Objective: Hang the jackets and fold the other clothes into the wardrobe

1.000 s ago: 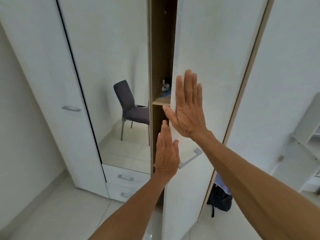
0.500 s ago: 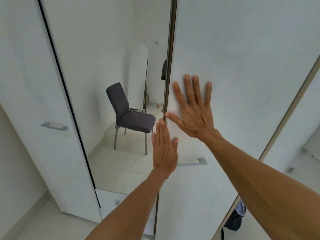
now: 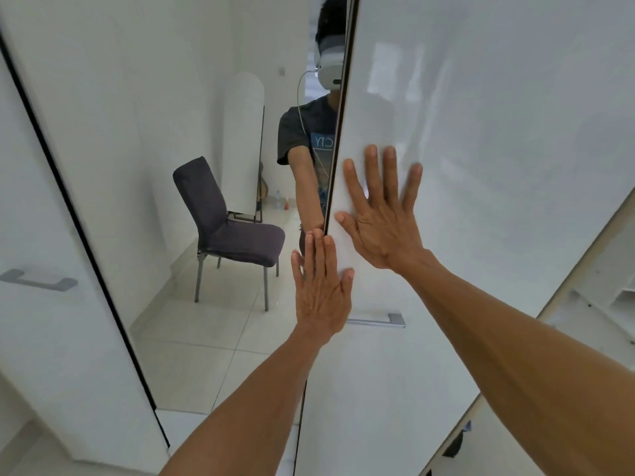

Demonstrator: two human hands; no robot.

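Observation:
The white wardrobe door [image 3: 481, 166] on the right stands shut against the mirrored door [image 3: 178, 139] beside it. My right hand [image 3: 381, 218] lies flat on the white door, fingers spread, just right of the seam. My left hand [image 3: 321, 286] is flat too, fingers together, across the seam lower down, next to the door's silver handle [image 3: 378, 321]. Neither hand holds anything. No jackets or other clothes are in view; the wardrobe's inside is hidden.
The mirror reflects a dark chair [image 3: 226, 228], a tiled floor and a person in a dark T-shirt. Another white door with a silver handle [image 3: 37, 280] is at the left. A dark bag [image 3: 453, 444] lies on the floor at the lower right.
The white door has swung shut; the gap that showed shelves one second ago has closed. Both hands stayed pressed flat on it. The view has moved closer to the wardrobe.

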